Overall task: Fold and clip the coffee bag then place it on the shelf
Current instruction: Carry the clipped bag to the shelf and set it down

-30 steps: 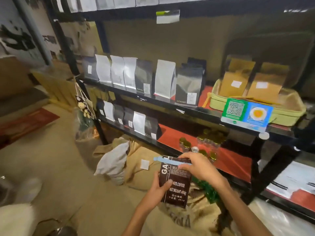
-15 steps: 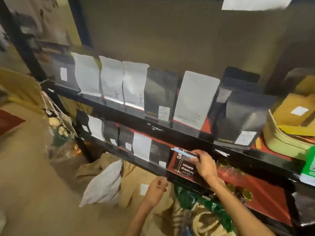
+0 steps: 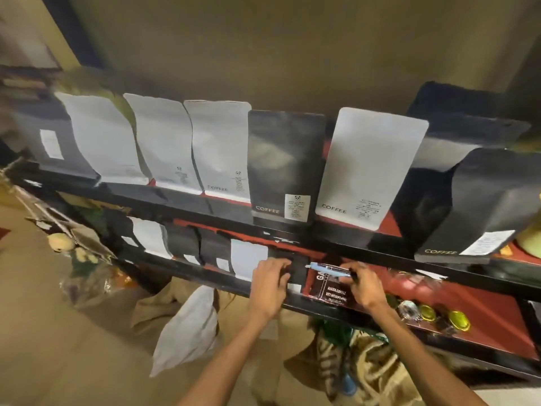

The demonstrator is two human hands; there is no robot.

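clipped coffee bag (image 3: 329,288) on lower shelf (image 3: 483,312), right hand (image 3: 366,285) gripping

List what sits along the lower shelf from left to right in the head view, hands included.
White bag → two black bags → white bag → left hand on a black bag → dark clipped coffee bag with its blue clip → right hand → gold-lidded jars.

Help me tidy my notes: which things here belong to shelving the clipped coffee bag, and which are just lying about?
Job: dark coffee bag; blue clip; lower shelf; right hand; left hand.

Lying about: upper-shelf coffee bags; gold-lidded jars; burlap sacks.
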